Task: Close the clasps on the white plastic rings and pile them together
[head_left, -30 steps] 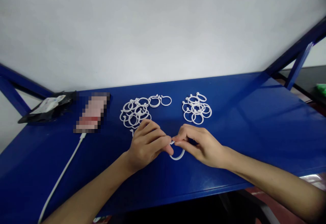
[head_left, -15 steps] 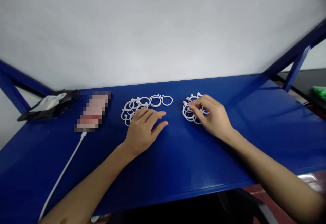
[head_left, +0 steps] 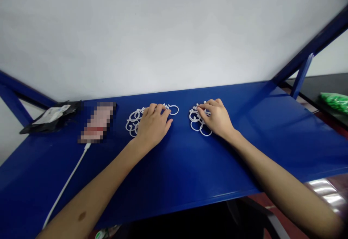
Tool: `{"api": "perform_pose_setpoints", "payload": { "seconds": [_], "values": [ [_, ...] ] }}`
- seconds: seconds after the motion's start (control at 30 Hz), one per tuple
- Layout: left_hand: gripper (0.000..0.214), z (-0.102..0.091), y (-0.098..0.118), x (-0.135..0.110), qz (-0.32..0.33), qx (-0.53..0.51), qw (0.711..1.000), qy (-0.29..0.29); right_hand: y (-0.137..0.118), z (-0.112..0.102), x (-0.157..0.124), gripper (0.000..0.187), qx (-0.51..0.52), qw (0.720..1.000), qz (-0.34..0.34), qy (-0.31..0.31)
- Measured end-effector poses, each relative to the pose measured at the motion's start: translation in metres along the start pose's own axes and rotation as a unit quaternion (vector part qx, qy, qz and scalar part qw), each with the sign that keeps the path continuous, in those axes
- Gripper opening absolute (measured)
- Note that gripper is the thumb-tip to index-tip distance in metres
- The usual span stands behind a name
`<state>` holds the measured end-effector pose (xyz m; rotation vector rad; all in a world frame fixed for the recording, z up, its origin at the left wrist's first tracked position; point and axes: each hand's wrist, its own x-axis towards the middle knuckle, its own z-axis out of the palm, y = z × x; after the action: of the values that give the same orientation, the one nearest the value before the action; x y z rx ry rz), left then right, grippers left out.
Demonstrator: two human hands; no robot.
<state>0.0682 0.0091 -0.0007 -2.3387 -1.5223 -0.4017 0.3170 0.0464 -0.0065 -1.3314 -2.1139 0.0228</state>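
Several white open rings with small knobbed ends, like plastic loop clips, lie in two groups on the blue table. Over the left group of rings (head_left: 130, 125) rests my left hand (head_left: 152, 123), palm down, its thumb apart from the bent fingers and the fingertips by the farther rings; it covers much of that group. A single ring (head_left: 174, 110) shows just beyond those fingertips. My right hand (head_left: 216, 117) is at the right group of rings (head_left: 195, 125), thumb and fingertips pinched together on a ring at its upper part. The exact grip is partly hidden.
A blurred-out phone-like thing (head_left: 98, 123) with a white cable (head_left: 67, 183) lies to the left, beside a black plastic package (head_left: 54, 117). Blue frame bars (head_left: 300, 74) rise at both table ends. A green bag (head_left: 335, 101) sits at far right.
My left hand has moved farther over the left rings, its fingers bending down towards them. My right hand stays at the right group, where the rings lie slightly rearranged. The view has shifted slightly.
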Motion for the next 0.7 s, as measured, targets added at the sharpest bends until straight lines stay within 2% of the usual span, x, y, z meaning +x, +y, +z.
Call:
{"api": "perform_pose_setpoints", "payload": {
  "seconds": [0.17,0.23,0.33,0.47,0.6,0.7],
  "values": [
    [0.013,0.018,-0.004,0.019,0.021,-0.012,1.000,-0.001,0.001,-0.006,-0.002,0.025,0.015,0.999,-0.001,0.030],
    [0.011,0.018,-0.003,0.017,0.040,-0.021,0.999,0.030,-0.003,-0.010,-0.003,0.024,0.024,0.999,-0.009,0.039],
    [0.010,0.008,0.004,0.004,0.090,-0.029,0.989,0.110,-0.015,-0.017,-0.006,0.025,0.056,0.997,-0.029,0.038],
    [0.007,-0.013,0.018,-0.021,0.165,-0.048,0.966,0.193,-0.039,-0.021,-0.017,0.026,0.151,0.988,-0.033,-0.024],
    [0.016,-0.024,0.029,-0.042,0.239,-0.089,0.951,0.174,-0.059,-0.016,-0.034,0.017,0.253,0.961,0.008,-0.109],
    [0.018,-0.025,0.032,-0.049,0.234,-0.166,0.941,0.176,-0.066,-0.014,-0.045,0.015,0.293,0.946,-0.004,-0.140]
  ]
}}
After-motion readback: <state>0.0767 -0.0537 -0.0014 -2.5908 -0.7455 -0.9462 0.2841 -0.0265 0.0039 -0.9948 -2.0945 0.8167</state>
